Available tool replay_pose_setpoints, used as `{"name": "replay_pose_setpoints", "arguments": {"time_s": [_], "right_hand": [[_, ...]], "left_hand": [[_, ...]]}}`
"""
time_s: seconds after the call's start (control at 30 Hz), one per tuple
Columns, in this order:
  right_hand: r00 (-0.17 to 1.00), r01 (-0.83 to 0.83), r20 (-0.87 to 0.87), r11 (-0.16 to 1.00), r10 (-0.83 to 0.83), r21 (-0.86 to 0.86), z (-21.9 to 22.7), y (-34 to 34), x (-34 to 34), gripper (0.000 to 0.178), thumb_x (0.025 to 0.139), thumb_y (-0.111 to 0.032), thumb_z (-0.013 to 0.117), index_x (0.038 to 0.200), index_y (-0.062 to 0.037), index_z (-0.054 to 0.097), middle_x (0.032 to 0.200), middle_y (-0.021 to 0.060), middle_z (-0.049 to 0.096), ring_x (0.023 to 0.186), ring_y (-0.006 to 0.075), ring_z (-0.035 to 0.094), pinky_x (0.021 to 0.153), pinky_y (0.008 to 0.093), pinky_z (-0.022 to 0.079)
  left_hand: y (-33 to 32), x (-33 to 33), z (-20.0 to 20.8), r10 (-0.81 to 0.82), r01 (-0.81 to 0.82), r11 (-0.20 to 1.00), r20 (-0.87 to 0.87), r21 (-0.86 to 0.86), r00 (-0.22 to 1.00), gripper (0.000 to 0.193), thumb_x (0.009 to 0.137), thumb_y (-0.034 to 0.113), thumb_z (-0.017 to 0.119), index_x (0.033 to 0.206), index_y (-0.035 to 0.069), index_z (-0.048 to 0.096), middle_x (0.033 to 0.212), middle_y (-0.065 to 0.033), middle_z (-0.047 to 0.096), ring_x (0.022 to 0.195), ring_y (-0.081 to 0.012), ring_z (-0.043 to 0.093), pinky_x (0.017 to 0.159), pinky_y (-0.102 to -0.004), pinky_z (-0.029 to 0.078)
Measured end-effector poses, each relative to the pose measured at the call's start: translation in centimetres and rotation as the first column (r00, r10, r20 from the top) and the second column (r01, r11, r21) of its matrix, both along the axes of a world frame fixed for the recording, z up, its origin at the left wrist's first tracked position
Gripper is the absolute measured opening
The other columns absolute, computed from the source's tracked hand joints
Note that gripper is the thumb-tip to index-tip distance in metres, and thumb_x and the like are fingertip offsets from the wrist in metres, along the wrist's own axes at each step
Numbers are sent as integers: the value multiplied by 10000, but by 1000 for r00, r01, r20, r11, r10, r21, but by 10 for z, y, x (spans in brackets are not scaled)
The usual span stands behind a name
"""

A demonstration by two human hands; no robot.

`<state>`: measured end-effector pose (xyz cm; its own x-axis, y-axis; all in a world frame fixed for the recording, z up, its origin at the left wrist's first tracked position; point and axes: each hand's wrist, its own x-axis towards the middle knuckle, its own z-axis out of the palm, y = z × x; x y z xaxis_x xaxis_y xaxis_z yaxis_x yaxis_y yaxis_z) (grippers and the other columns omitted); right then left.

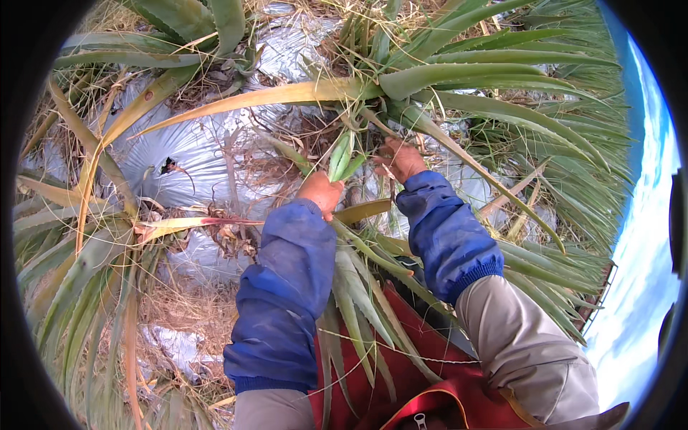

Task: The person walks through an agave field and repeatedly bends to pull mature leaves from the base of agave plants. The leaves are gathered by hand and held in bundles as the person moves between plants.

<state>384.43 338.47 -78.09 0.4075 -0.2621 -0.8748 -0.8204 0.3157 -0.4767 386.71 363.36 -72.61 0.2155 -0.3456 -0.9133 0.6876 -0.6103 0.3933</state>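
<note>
My left hand (321,192) is closed round the base of a small green aloe shoot (341,156), whose short leaves point away from me. Just to its right, my right hand (400,158) has its fingers curled in among dry grass and thin stalks; what they hold, if anything, is hidden. Beyond both hands grows a big aloe plant (459,75) with long toothed leaves. One yellowed aloe leaf (287,94) stretches from it to the left. Below my hands, more long aloe leaves (358,287) hang over a red bag or apron (437,355) in front of me.
Silvery plastic sheeting (193,154) covers the ground, torn in places and strewn with dry grass. Another large aloe (79,301) spreads along the left. More aloes (193,29) grow at the far left, and dense rows (573,143) run along the right.
</note>
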Motion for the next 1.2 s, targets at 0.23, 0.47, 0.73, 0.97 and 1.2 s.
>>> {"name": "replay_pose_setpoints", "arguments": {"time_s": [0.23, 0.47, 0.73, 0.97, 1.2], "right_hand": [[954, -292, -93, 953, 285, -76, 37, -42, -45, 461, 974, -401, 513, 1350, -137, 539, 1139, 72, 660, 921, 216, 660, 742, 387, 560], [869, -477, -170, 878, 464, -45, 76, -18, -61, 632, 877, -298, 610, 1454, -172, 386, 1425, 68, 447, 1133, 293, 529, 888, 442, 454], [548, -804, -318, 592, 773, 55, 202, 46, -34, 884, 821, -648, 608, 1531, -256, 256, 1567, 79, 273, 1332, 456, 357, 967, 719, 323], [550, -804, -188, 577, 814, 145, 277, 106, -86, 866, 848, -771, 382, 1462, -163, 332, 1462, 77, 367, 1231, 475, 389, 938, 707, 342], [774, -544, -246, 812, 583, 211, 383, 193, -142, 861, 858, -747, 434, 1519, -232, 237, 1547, 113, 247, 1141, 541, 466, 831, 730, 413]], "left_hand": [[98, -51, 30, -30, -2, 998, 561, 57, 827, 633, 898, 174, 627, 1452, 5, 372, 1328, -230, 537, 1237, -310, 525, 1054, -367, 398], [134, -123, 174, 571, -489, 821, 433, -294, 698, 457, 940, 256, 594, 1341, 48, 529, 1259, -177, 623, 1178, -292, 593, 1006, -369, 451], [222, -309, 286, 748, -927, 369, 615, -70, 252, 391, 940, 188, 606, 1283, 8, 557, 1147, -143, 668, 1034, -204, 653, 887, -316, 510], [236, -479, 291, 665, -872, 484, 616, 74, 422, 477, 888, 329, 634, 1247, 19, 587, 1264, -239, 534, 1208, -372, 508, 1012, -419, 421], [305, -606, 334, 777, -920, 357, 495, 162, 389, 447, 883, 307, 647, 1177, -29, 624, 1154, -214, 639, 1017, -307, 643, 882, -372, 501]]}}
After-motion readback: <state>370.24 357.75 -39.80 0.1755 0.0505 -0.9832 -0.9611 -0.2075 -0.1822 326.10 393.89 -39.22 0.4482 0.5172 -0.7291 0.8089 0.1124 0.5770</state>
